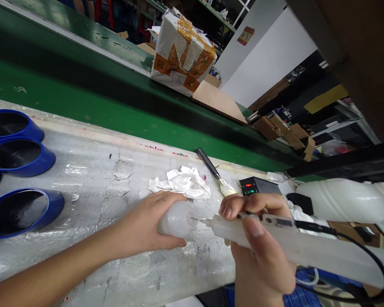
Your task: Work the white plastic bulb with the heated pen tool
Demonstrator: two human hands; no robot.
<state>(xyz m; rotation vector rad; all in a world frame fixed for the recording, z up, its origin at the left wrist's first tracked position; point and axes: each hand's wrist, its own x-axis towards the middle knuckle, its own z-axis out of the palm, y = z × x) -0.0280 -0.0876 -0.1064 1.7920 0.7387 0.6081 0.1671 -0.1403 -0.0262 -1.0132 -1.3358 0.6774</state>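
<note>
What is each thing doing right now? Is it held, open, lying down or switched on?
Left hand: closed around the white bottle.
White bottle: held, lying sideways.
Right hand: gripping the white tool.
White tool: held, tip touching the bottle.
Blue rings: open, resting on the bench.
Crumpled tissue: lying loose.
Brush: lying flat.
Black box: lights on.

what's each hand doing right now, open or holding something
Left hand: closed around a small white bottle on the table.
Right hand: closed on a white pen-shaped tool, its tip at the bottle.
</note>
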